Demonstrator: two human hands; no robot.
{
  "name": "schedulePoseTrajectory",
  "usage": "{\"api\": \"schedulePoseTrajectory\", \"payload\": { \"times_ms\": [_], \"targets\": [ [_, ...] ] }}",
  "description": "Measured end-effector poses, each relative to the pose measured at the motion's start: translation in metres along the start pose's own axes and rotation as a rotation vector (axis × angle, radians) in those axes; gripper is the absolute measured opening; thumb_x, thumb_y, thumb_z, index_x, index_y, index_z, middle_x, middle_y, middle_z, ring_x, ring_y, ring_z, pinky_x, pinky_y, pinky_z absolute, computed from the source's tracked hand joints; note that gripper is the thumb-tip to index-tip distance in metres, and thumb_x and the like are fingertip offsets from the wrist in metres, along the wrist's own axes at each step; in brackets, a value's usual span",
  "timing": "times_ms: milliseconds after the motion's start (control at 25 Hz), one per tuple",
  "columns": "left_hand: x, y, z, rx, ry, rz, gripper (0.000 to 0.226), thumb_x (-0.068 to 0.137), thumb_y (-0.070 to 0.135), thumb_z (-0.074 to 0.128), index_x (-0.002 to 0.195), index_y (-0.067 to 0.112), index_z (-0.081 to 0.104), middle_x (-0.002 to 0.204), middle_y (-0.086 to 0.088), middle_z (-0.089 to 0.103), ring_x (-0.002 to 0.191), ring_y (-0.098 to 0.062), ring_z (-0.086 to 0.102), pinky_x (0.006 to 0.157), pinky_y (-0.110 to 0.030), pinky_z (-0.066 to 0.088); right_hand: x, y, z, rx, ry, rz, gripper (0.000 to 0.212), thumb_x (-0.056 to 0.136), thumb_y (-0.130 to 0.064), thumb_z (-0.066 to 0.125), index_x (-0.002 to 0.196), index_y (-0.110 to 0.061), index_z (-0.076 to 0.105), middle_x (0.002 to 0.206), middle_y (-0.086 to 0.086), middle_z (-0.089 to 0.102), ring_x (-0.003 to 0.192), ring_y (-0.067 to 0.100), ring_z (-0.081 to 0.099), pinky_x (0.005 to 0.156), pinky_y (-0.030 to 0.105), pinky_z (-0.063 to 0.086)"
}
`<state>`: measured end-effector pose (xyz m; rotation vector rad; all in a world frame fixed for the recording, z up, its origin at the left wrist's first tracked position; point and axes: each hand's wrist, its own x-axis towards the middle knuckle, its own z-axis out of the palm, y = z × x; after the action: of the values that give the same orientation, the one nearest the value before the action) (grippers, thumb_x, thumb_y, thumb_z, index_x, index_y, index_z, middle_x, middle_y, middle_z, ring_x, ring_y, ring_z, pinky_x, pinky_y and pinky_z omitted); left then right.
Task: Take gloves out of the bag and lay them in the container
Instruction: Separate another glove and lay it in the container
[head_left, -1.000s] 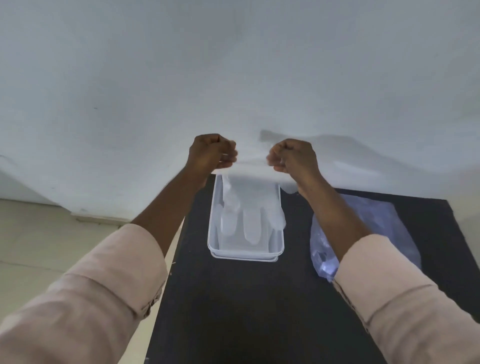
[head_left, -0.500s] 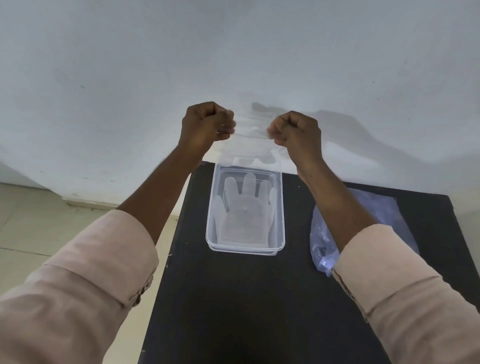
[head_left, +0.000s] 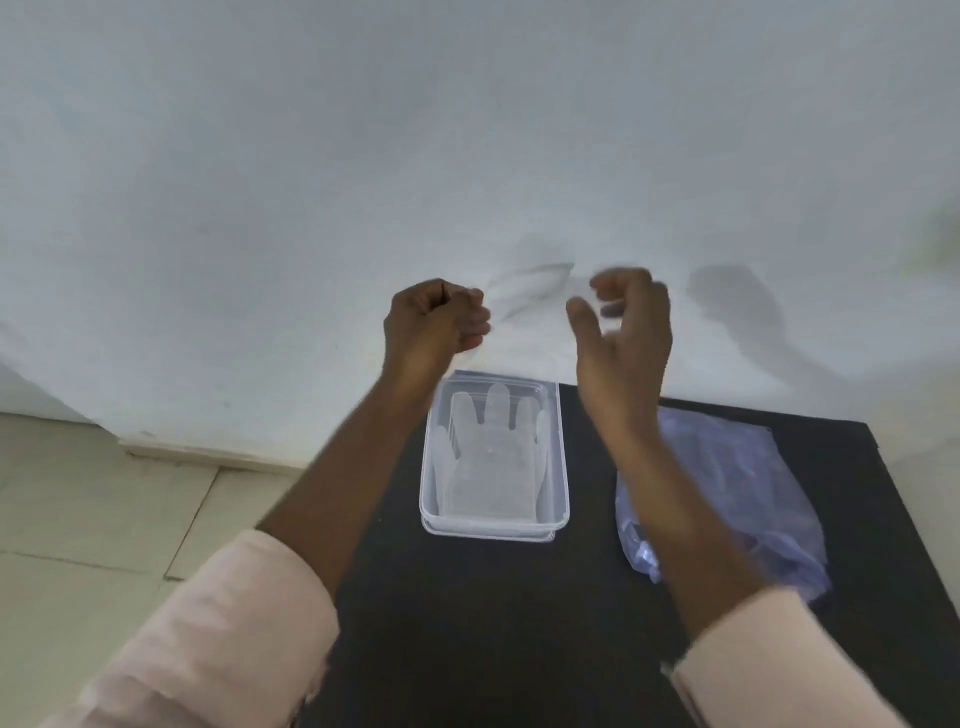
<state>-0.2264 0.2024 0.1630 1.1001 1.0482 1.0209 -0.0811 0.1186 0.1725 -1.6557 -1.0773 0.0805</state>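
My left hand is clenched above the far end of the clear plastic container. It pinches a thin transparent glove, which shows only as a faint blurred streak against the wall. My right hand hovers beside it with fingers spread and nothing in them. Inside the container a clear glove lies flat, fingers pointing away from me. The bluish plastic bag lies crumpled to the container's right, partly behind my right forearm.
Container and bag rest on a black table pushed against a white wall. Pale floor tiles lie off the table's left edge. My pink sleeves fill the lower corners.
Both hands held the glove stretched over the container. They rose higher, then my right hand let go and spread its fingers; my left hand stays clenched.
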Motion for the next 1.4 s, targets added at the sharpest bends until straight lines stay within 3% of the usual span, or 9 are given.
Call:
{"api": "schedulePoseTrajectory", "payload": {
  "times_ms": [200, 360, 600, 920, 1040, 1120, 1160, 1280, 1400],
  "targets": [
    [-0.053, -0.009, 0.019, -0.006, 0.049, 0.086, 0.012, 0.087, 0.015, 0.065, 0.082, 0.006, 0.072, 0.083, -0.011, 0.074, 0.081, -0.025, 0.073, 0.072, -0.032, 0.06, -0.062, -0.011, -0.002, 0.213, -0.162, 0.272, 0.011, 0.09, -0.02, 0.059, 0.093, -0.013, 0.067, 0.092, -0.003, 0.07, 0.085, 0.007, 0.064, 0.077, 0.025, 0.053],
    [-0.081, -0.01, 0.023, 0.036, -0.008, 0.089, 0.016, 0.09, 0.017, 0.062, 0.092, 0.007, 0.075, 0.089, -0.008, 0.076, 0.085, -0.019, 0.073, 0.08, -0.037, 0.061, -0.072, -0.019, -0.009, 0.167, -0.169, 0.214, 0.013, 0.091, -0.011, 0.062, 0.101, -0.013, 0.07, 0.098, -0.001, 0.073, 0.091, 0.009, 0.067, 0.083, 0.024, 0.055],
    [-0.106, 0.001, 0.02, 0.034, -0.176, -0.012, 0.046, 0.101, 0.045, 0.036, 0.076, 0.042, 0.075, 0.093, 0.017, 0.075, 0.095, -0.007, 0.067, 0.084, -0.033, 0.053, -0.081, -0.025, -0.018, 0.075, -0.115, 0.244, 0.028, 0.082, -0.03, 0.076, 0.107, -0.018, 0.07, 0.105, -0.003, 0.074, 0.093, 0.013, 0.069, 0.085, 0.028, 0.057],
    [-0.11, 0.016, 0.015, 0.194, -0.361, -0.098, 0.06, 0.097, 0.059, 0.017, 0.092, 0.035, 0.072, 0.11, 0.007, 0.067, 0.101, -0.011, 0.06, 0.089, -0.033, 0.045, -0.078, -0.023, -0.032, -0.129, -0.015, 0.128, 0.018, 0.085, -0.032, 0.07, 0.087, -0.015, 0.074, 0.083, -0.001, 0.075, 0.074, 0.012, 0.068, 0.075, 0.019, 0.054],
    [-0.101, 0.018, 0.002, 0.166, -0.184, -0.022, 0.04, 0.097, 0.049, 0.042, 0.087, 0.027, 0.075, 0.093, 0.006, 0.07, 0.083, -0.015, 0.064, 0.072, -0.032, 0.053, -0.068, -0.026, -0.042, -0.029, -0.017, 0.17, 0.009, 0.083, -0.015, 0.069, 0.075, -0.012, 0.074, 0.072, 0.0, 0.073, 0.064, 0.004, 0.064, 0.065, 0.005, 0.045],
    [-0.09, 0.011, -0.015, 0.061, 0.041, 0.093, 0.013, 0.087, 0.03, 0.065, 0.094, 0.021, 0.072, 0.09, 0.001, 0.068, 0.08, -0.019, 0.063, 0.058, -0.027, 0.053, -0.059, -0.028, -0.05, 0.073, -0.049, 0.223, 0.01, 0.078, -0.007, 0.07, 0.069, -0.009, 0.073, 0.067, 0.001, 0.072, 0.06, 0.005, 0.063, 0.063, 0.014, 0.049],
    [-0.084, 0.007, -0.023, 0.09, 0.095, 0.14, 0.02, 0.082, 0.021, 0.071, 0.102, 0.022, 0.069, 0.097, -0.001, 0.065, 0.084, -0.019, 0.064, 0.056, -0.023, 0.053, -0.056, -0.029, -0.054, 0.122, -0.069, 0.251, 0.011, 0.075, -0.005, 0.069, 0.067, -0.01, 0.074, 0.065, 0.0, 0.072, 0.06, 0.007, 0.063, 0.063, 0.021, 0.051],
    [-0.065, 0.002, -0.036, 0.198, -0.053, 0.122, 0.059, 0.073, 0.009, 0.081, 0.125, 0.026, 0.057, 0.124, 0.0, 0.052, 0.104, -0.016, 0.061, 0.058, -0.02, 0.056, -0.049, -0.034, -0.065, 0.227, -0.114, 0.296, 0.02, 0.072, 0.001, 0.068, 0.062, -0.015, 0.073, 0.06, -0.008, 0.071, 0.058, 0.006, 0.062, 0.056, 0.019, 0.048],
    [-0.052, 0.006, -0.037, 0.187, -0.324, 0.002, 0.063, 0.072, 0.003, 0.082, 0.128, 0.021, 0.059, 0.133, -0.003, 0.052, 0.113, -0.02, 0.059, 0.064, -0.027, 0.058, -0.045, -0.036, -0.074, 0.265, -0.145, 0.284, 0.019, 0.072, 0.004, 0.067, 0.063, -0.011, 0.072, 0.059, -0.009, 0.07, 0.056, 0.007, 0.061, 0.054, 0.015, 0.045]
  ]
}}
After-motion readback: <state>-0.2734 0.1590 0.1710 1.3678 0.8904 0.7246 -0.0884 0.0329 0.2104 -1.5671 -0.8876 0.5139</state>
